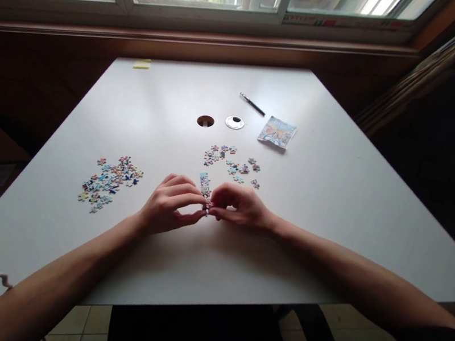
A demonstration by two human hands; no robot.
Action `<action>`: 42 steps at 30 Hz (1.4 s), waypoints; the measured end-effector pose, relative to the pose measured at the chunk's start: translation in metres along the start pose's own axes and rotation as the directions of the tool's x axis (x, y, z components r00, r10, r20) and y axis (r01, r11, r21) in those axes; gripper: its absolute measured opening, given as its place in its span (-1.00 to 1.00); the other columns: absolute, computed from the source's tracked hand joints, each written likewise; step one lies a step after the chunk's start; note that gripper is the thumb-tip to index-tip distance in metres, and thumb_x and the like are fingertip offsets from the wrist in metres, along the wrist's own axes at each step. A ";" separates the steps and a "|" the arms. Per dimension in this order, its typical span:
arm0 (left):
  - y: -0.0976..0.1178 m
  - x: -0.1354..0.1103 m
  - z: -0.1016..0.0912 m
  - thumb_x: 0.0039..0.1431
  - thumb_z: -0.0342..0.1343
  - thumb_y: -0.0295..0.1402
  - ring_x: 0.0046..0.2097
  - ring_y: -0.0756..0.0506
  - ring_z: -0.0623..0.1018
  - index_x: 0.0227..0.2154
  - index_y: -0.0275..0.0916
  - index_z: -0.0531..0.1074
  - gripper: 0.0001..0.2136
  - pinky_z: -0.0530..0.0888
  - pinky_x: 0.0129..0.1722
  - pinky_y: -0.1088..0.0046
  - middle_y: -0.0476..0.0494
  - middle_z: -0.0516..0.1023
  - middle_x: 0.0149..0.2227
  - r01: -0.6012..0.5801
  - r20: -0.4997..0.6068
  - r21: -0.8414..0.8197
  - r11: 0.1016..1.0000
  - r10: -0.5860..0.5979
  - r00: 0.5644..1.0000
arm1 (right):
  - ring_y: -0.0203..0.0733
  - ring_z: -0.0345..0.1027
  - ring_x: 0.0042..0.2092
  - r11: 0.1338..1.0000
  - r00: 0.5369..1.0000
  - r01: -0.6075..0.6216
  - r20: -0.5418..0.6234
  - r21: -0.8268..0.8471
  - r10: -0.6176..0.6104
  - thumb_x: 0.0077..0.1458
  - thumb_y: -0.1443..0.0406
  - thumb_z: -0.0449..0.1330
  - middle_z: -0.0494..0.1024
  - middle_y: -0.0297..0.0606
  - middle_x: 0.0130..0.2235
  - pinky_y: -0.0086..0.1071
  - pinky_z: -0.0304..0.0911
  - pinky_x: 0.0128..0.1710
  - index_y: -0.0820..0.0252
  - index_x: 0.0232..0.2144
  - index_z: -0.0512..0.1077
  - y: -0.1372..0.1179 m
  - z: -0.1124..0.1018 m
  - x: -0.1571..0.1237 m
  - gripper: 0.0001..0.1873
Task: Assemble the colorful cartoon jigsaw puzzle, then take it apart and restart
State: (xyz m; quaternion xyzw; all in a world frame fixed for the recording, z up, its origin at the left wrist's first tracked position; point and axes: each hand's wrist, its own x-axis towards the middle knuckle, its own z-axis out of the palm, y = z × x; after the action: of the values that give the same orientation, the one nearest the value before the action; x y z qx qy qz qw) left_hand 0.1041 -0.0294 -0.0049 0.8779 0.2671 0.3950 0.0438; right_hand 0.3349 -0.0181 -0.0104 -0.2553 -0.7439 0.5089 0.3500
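My left hand [170,203] and my right hand [239,207] meet at the middle of the white table [333,210], fingers pinched together. Between them is the near end of a short strip of joined puzzle pieces [205,184] that lies on the table and runs away from me. Both hands pinch that near end. A loose pile of coloured puzzle pieces [110,182] lies to the left of my left hand. A smaller scatter of pieces [231,162] lies just beyond my hands.
A printed puzzle picture card [277,132] lies beyond the scatter, with a pen [252,104] behind it. A round cable hole [205,121] and its cap [234,122] sit mid-table. A yellow note pad [142,64] is at the far edge under the window.
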 end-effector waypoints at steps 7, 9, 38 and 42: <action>-0.005 -0.001 -0.003 0.18 0.31 -0.34 -0.28 -0.05 0.59 -0.30 -0.15 0.54 -0.93 0.43 -0.15 0.33 -0.02 0.67 -0.36 0.049 0.015 0.016 0.999 -0.049 0.999 | -0.33 0.44 -0.44 0.994 0.998 0.021 -0.053 -0.110 -0.027 0.16 0.20 0.31 0.58 -0.31 -0.46 -0.45 0.37 -0.41 0.22 -0.32 0.50 -0.001 -0.010 0.000 -0.82; -0.006 -0.002 -0.004 0.18 0.31 -0.35 -0.29 -0.05 0.58 -0.30 -0.16 0.54 -0.93 0.43 -0.15 0.33 -0.01 0.67 -0.36 0.056 0.030 -0.004 0.998 -0.056 0.998 | -0.33 0.42 -0.44 0.968 0.992 0.082 -0.073 -0.236 -0.102 0.17 0.24 0.30 0.59 -0.29 -0.44 -0.45 0.36 -0.41 0.22 -0.34 0.53 0.001 -0.012 -0.001 -0.86; -0.006 -0.003 -0.007 0.20 0.26 -0.27 -0.22 -0.08 0.57 -0.30 -0.17 0.54 -0.90 0.42 -0.09 0.32 -0.09 0.65 -0.30 0.150 0.208 -0.104 0.983 -0.126 0.970 | -0.26 0.40 -0.31 0.865 0.961 0.277 0.143 -0.418 -0.238 0.16 0.36 0.25 0.53 -0.22 -0.32 -0.38 0.34 -0.27 0.17 -0.37 0.52 0.007 -0.013 -0.005 -0.94; -0.004 -0.002 -0.009 0.18 0.23 -0.34 -0.24 -0.08 0.54 -0.34 -0.15 0.56 -0.96 0.42 -0.09 0.31 -0.09 0.61 -0.32 0.137 0.249 -0.126 0.983 -0.102 0.963 | -0.25 0.40 -0.28 0.832 0.948 0.312 0.207 -0.459 -0.242 0.17 0.37 0.24 0.53 -0.21 -0.30 -0.38 0.34 -0.23 0.16 -0.35 0.54 0.008 -0.014 -0.005 -0.93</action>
State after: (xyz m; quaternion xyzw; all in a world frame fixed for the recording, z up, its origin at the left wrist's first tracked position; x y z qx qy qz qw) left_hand 0.0947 -0.0278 -0.0011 0.8962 0.2837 0.3000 0.1622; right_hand 0.3487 -0.0107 -0.0157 -0.1881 -0.8994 0.2660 0.2915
